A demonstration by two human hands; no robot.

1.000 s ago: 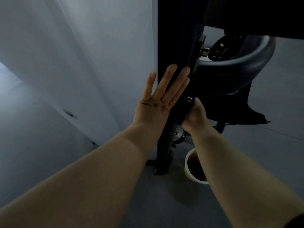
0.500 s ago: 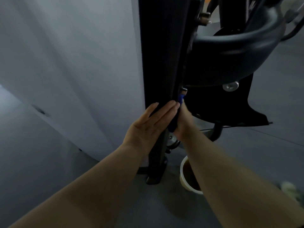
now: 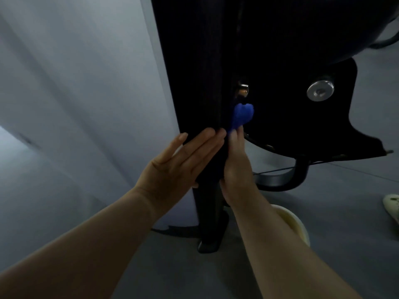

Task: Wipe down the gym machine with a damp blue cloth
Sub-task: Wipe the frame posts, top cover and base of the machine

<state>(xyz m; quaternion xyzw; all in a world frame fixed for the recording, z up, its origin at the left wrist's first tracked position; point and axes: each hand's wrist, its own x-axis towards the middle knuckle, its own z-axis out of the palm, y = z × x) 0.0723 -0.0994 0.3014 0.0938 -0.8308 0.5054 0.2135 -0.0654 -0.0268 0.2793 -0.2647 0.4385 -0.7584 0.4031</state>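
Note:
The black upright post [image 3: 194, 83] of the gym machine fills the upper middle, with a dark curved housing and a black plate bearing a silver bolt [image 3: 320, 91] to its right. My left hand [image 3: 179, 162] lies flat and open against the post's left face, fingers pointing up and right. My right hand [image 3: 236, 167] presses against the post's right edge and holds the blue cloth [image 3: 242, 117]. A fold of the cloth sticks up above my fingertips, just under a small metal fitting [image 3: 243, 90]. Most of the cloth is hidden by the hand.
A cream bucket [image 3: 295, 225] stands on the grey floor behind my right forearm, right of the post's foot [image 3: 210, 244]. A pale shoe [image 3: 391, 203] shows at the right edge. A light wall [image 3: 86, 83] rises at left. A black curved bar [image 3: 282, 180] sits low behind.
The view has come closer to the post. My left hand has slid down the post from higher up. My right hand has moved up along the right edge, and more blue cloth now shows.

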